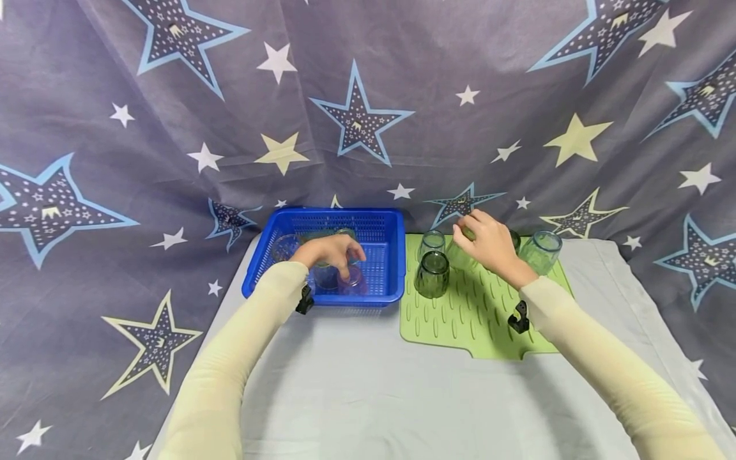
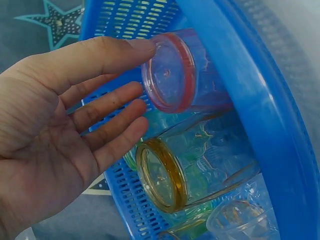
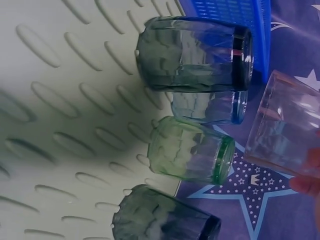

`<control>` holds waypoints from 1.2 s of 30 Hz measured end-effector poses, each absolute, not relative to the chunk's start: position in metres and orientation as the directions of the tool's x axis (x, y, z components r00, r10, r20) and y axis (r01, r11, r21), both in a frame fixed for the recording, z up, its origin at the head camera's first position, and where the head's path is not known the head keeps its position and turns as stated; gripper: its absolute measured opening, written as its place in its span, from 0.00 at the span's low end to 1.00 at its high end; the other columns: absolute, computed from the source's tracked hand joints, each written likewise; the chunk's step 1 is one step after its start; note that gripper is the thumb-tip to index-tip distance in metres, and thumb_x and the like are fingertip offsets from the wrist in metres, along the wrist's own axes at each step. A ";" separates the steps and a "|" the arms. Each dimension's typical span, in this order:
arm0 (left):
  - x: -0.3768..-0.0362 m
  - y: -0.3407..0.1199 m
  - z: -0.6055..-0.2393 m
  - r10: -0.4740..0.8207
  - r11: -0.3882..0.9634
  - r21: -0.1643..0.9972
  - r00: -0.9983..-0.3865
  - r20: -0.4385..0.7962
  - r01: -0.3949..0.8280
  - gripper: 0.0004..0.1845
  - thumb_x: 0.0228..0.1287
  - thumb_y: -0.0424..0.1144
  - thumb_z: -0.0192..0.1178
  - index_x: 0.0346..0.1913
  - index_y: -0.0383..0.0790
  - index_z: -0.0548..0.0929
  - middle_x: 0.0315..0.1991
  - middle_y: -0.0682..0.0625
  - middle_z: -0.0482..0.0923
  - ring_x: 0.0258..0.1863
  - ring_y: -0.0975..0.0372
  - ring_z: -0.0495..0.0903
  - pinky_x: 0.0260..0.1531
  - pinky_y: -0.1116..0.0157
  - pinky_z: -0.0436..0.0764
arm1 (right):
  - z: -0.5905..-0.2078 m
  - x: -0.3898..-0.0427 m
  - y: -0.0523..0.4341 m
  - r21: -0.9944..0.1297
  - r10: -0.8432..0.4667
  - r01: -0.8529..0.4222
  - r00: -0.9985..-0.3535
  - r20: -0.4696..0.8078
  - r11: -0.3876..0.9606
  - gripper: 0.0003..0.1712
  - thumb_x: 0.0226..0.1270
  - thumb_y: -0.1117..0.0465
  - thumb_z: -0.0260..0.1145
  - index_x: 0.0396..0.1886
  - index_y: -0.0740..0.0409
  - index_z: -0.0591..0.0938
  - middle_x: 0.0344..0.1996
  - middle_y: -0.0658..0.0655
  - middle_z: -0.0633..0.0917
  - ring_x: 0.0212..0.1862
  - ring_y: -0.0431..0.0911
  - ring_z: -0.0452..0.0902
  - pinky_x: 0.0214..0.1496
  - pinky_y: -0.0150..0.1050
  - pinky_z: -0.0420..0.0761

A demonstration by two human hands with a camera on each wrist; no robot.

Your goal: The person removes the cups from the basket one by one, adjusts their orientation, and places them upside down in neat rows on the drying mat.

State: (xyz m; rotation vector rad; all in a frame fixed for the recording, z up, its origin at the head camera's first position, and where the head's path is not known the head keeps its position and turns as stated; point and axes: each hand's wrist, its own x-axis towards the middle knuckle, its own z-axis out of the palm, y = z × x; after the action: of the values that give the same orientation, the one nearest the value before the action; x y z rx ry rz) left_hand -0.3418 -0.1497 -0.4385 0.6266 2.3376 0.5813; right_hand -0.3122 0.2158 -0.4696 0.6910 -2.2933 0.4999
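Observation:
My left hand (image 2: 65, 120) is inside the blue basket (image 1: 397, 268), its fingers relaxed and apart. Its thumb tip overlaps the base of a pink-rimmed glass (image 2: 170, 72); touching or not, I cannot tell. Beside that lies an amber-rimmed glass (image 2: 165, 175). Over the back of the green drying mat (image 1: 437, 326), my right hand (image 1: 489, 243) holds a clear, pinkish glass (image 3: 287, 125) by its end, most fingers out of the wrist view. Below it, upside down, stand a dark grey glass (image 3: 195, 55), a pale blue glass (image 3: 210, 106), a green glass (image 3: 192, 150) and another dark glass (image 3: 162, 215).
A blue-green glass (image 1: 542, 250) stands at the mat's right side, near my right wrist. More clear glasses (image 1: 285, 247) are in the basket's left part. A star-patterned curtain (image 1: 356, 172) hangs behind; a white cloth (image 1: 368, 377) covers the table.

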 end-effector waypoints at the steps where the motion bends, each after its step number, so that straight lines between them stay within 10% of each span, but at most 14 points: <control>1: -0.342 -0.149 -0.439 0.563 0.793 0.539 -0.680 -0.471 0.283 0.33 0.46 0.20 0.71 0.61 0.37 0.82 0.62 0.37 0.78 0.66 0.43 0.74 0.60 0.54 0.82 | -0.470 -0.312 0.217 -0.155 -0.338 -0.596 -0.630 0.699 0.788 0.12 0.69 0.58 0.62 0.30 0.60 0.86 0.24 0.57 0.78 0.23 0.47 0.67 0.19 0.39 0.66; 36: -0.350 -0.128 -0.443 0.493 0.868 0.327 -0.586 -0.643 0.373 0.35 0.46 0.22 0.76 0.62 0.38 0.81 0.64 0.41 0.77 0.65 0.51 0.75 0.62 0.57 0.80 | -0.490 -0.310 0.228 -0.158 -0.344 -0.576 -0.662 0.666 0.802 0.13 0.68 0.57 0.60 0.31 0.60 0.86 0.26 0.57 0.79 0.22 0.48 0.69 0.15 0.42 0.69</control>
State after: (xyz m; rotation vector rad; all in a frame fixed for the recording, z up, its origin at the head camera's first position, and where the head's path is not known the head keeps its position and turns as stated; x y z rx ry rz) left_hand -0.3502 -0.1280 -0.4426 0.6222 2.2608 0.2005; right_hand -0.3105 0.2281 -0.4899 0.6767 -2.3474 0.4758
